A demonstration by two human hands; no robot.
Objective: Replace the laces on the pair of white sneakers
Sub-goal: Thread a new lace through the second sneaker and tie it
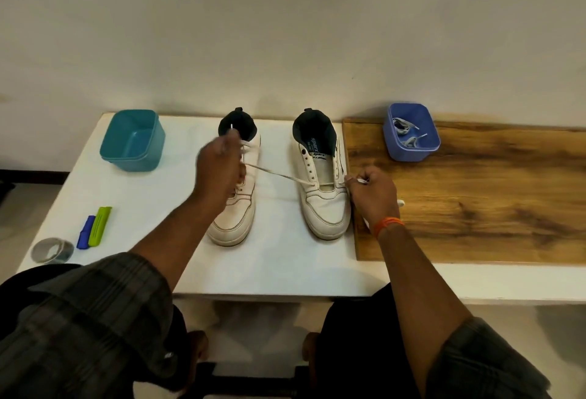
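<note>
We see a white table [279, 268] against a plain wall, a wooden board [475, 195] lying over its right part. Two white sneakers [236, 205] stand side by side, toes toward us; the right sneaker [325, 205] sits just beside the board's edge. A white lace [276, 173] runs through its lowest eyelets. The left hand [218, 170], above the left sneaker, pinches one raised lace end; the right hand [374, 192] pinches the other beside the right sneaker. A teal tub [133, 140] stands far left; a blue tub [411, 132] on the board holds grey laces [404, 132]. Near the left edge lie a green-and-blue tool [95, 230] and a tape roll [52, 250].
</note>
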